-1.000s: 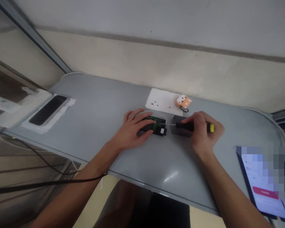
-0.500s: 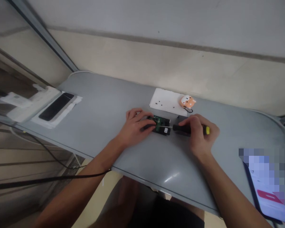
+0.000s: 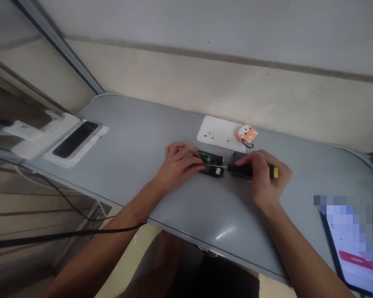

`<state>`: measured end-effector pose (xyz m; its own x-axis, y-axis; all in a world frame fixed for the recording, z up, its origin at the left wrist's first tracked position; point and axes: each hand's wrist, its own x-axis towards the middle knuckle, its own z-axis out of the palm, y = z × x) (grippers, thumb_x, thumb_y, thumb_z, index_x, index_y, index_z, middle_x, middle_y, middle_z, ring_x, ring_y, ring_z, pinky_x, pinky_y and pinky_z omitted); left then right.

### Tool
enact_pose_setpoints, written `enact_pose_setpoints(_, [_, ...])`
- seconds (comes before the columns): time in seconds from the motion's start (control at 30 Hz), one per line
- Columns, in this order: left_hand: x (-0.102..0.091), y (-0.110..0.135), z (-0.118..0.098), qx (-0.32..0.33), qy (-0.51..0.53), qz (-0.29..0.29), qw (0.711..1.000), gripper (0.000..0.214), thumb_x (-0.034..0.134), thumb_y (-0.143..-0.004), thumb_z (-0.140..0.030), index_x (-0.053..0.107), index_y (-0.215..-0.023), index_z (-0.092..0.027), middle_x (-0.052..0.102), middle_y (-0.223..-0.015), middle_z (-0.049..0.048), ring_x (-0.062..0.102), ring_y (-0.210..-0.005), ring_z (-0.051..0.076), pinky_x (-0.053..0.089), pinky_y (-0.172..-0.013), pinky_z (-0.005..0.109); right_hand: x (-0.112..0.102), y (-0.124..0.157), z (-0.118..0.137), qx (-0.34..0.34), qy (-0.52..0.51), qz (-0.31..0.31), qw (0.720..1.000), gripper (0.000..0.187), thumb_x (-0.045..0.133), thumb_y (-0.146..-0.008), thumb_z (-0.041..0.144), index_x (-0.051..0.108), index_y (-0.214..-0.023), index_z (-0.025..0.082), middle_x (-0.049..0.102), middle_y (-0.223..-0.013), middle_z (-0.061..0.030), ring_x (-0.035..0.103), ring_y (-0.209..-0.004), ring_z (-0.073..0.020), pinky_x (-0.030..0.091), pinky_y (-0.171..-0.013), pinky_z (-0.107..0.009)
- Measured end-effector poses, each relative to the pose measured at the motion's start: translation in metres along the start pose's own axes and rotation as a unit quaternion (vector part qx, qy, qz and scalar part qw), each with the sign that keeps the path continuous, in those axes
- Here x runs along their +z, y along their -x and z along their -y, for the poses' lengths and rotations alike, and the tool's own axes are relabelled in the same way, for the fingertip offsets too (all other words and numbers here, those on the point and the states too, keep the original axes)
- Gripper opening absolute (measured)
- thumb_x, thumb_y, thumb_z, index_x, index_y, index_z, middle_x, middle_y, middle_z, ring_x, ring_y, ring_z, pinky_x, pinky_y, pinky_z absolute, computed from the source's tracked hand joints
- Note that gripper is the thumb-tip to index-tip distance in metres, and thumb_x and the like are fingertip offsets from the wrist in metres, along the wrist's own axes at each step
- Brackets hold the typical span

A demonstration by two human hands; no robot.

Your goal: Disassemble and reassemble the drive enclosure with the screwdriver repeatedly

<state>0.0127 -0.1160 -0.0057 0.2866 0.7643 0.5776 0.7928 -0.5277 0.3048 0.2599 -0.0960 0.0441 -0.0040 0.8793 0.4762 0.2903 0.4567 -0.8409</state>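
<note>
A small green circuit board (image 3: 210, 159) in a black casing lies flat near the middle of the grey table. My left hand (image 3: 180, 164) grips its left end, fingers on top and thumb along the near side, so that end is hidden. In my right hand (image 3: 265, 176) is a screwdriver (image 3: 240, 169) with a black handle and a yellow end cap. Its thin shaft lies almost level over the board, the tip close to my left fingertips. Whether the tip touches the board I cannot tell.
Behind the board, a white sheet of paper (image 3: 219, 130) carries several tiny dark pieces, perhaps screws. An orange animal-shaped case (image 3: 246, 133) with a black clip sits on its right end. A dark phone (image 3: 76, 140) rests at left; a lit screen (image 3: 349, 244) stands at right. A black cable (image 3: 65, 235) crosses at lower left.
The right hand and screwdriver have shifted very slightly to the right. My left hand keeps its grip on the board, and the view has moved a little.
</note>
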Motion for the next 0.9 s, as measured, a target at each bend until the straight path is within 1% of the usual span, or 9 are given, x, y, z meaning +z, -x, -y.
enact_pose_setpoints(0.17, [0.001,0.0,-0.001,0.002,0.004,-0.007,1.0,0.011,0.075,-0.101,-0.038,0.082,-0.1,-0.029,0.077,-0.112,0.0049,0.053,-0.115,0.027,0.042,-0.101,0.044,0.0,0.0,0.0,0.0,0.0,-0.012,1.0,0.041,0.056,-0.1,0.032,0.074,-0.065,0.021,0.064,-0.062,-0.0003,0.056,-0.057,-0.013,0.041,-0.055,-0.028])
enact_pose_setpoints(0.33, [0.002,-0.001,-0.003,-0.028,0.003,0.006,1.0,0.012,0.073,-0.102,-0.037,0.083,-0.102,-0.03,0.077,-0.112,0.0056,0.054,-0.115,0.027,0.042,-0.104,0.047,0.0,-0.002,-0.001,0.009,0.007,-0.012,1.0,0.04,0.057,-0.098,0.033,0.074,-0.065,0.021,0.066,-0.064,-0.0015,0.057,-0.059,-0.0138,0.042,-0.055,-0.028])
enact_pose_setpoints(0.47, [0.002,0.0,-0.002,-0.033,0.009,0.007,0.999,0.013,0.071,-0.103,-0.033,0.083,-0.103,-0.029,0.076,-0.113,0.0063,0.053,-0.115,0.027,0.043,-0.105,0.047,-0.001,-0.003,0.001,0.016,0.012,-0.012,1.0,0.041,0.057,-0.099,0.034,0.076,-0.065,0.021,0.067,-0.064,-0.0019,0.058,-0.061,-0.0142,0.044,-0.058,-0.028])
enact_pose_setpoints(0.6, [0.001,0.0,-0.002,-0.017,0.016,0.006,1.0,0.012,0.073,-0.102,-0.035,0.083,-0.103,-0.029,0.076,-0.114,0.0057,0.054,-0.114,0.027,0.043,-0.105,0.045,0.001,-0.004,0.005,-0.005,0.008,0.005,1.0,0.04,0.056,-0.099,0.028,0.074,-0.064,0.021,0.065,-0.063,0.0,0.056,-0.06,-0.0121,0.042,-0.057,-0.027])
enact_pose_setpoints(0.7, [0.0,0.0,-0.003,0.007,0.037,0.001,0.999,0.011,0.074,-0.101,-0.034,0.083,-0.104,-0.03,0.075,-0.113,0.0059,0.053,-0.113,0.025,0.043,-0.105,0.044,0.002,-0.005,0.007,-0.004,0.015,0.012,1.0,0.036,0.058,-0.097,0.026,0.073,-0.065,0.021,0.063,-0.062,0.0015,0.053,-0.058,-0.011,0.039,-0.055,-0.026])
enact_pose_setpoints(0.8, [0.0,0.0,-0.005,0.016,0.043,-0.018,0.999,0.01,0.075,-0.1,-0.033,0.084,-0.106,-0.031,0.074,-0.111,0.0058,0.052,-0.111,0.025,0.043,-0.104,0.042,0.001,-0.006,0.008,0.01,0.02,-0.006,1.0,0.034,0.059,-0.096,0.026,0.072,-0.065,0.021,0.061,-0.062,0.0014,0.051,-0.057,-0.0114,0.038,-0.054,-0.027])
enact_pose_setpoints(0.9, [0.001,0.0,-0.004,-0.005,0.026,-0.028,0.999,0.009,0.076,-0.099,-0.035,0.084,-0.103,-0.031,0.074,-0.109,0.0048,0.052,-0.11,0.025,0.043,-0.103,0.042,0.0,-0.007,0.009,0.013,0.017,-0.033,0.999,0.038,0.058,-0.097,0.029,0.069,-0.062,0.021,0.06,-0.062,0.0002,0.052,-0.06,-0.0125,0.038,-0.055,-0.027])
